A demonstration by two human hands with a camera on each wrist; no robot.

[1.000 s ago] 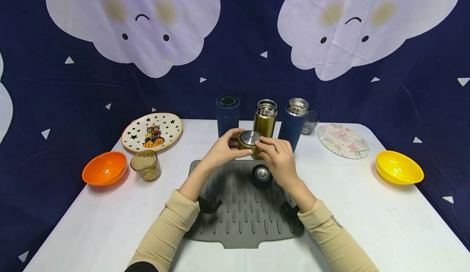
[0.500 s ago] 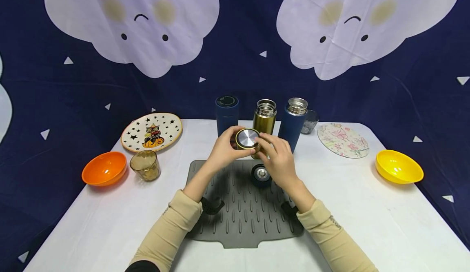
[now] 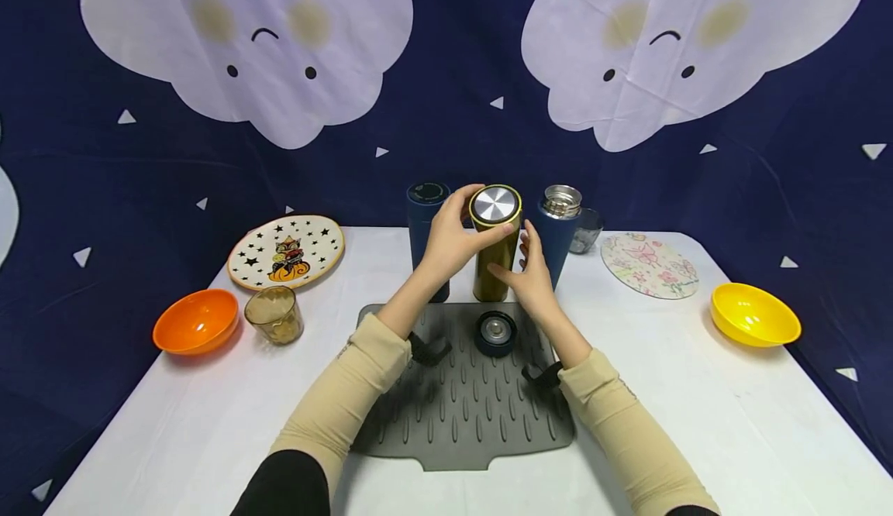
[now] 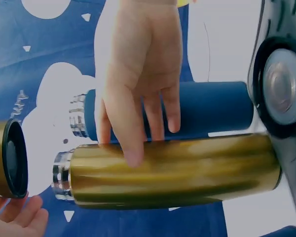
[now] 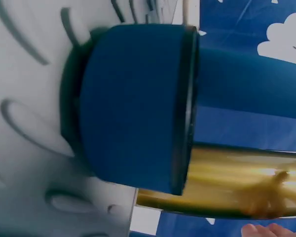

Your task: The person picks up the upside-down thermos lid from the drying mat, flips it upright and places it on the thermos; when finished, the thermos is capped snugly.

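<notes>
In the head view my left hand [image 3: 452,239] holds a gold flask lid [image 3: 495,204] by its sides, silver top up, in line with the gold flask's mouth. The left wrist view shows the lid [image 4: 9,158] apart from the flask's bare steel neck [image 4: 62,175]. The gold flask [image 3: 492,280] stands upright behind the mat. Close to its right side is my right hand [image 3: 533,277], thumb across the front and fingers fairly straight. Whether its fingers touch the flask is unclear. A dark blue lid [image 3: 495,334] lies on the grey mat, inner side up.
A lidded blue flask [image 3: 425,229] stands left of the gold one, an uncapped blue flask [image 3: 555,237] right. Around them are a grey glass [image 3: 586,231], a patterned plate [image 3: 287,251], an orange bowl [image 3: 196,322], an amber glass [image 3: 274,315], a floral mat [image 3: 649,265] and a yellow bowl [image 3: 756,315].
My left hand has carried the gold lid up and forward to above the gold flask. The right hand has let go of the lid and moved to the flask's right side.
</notes>
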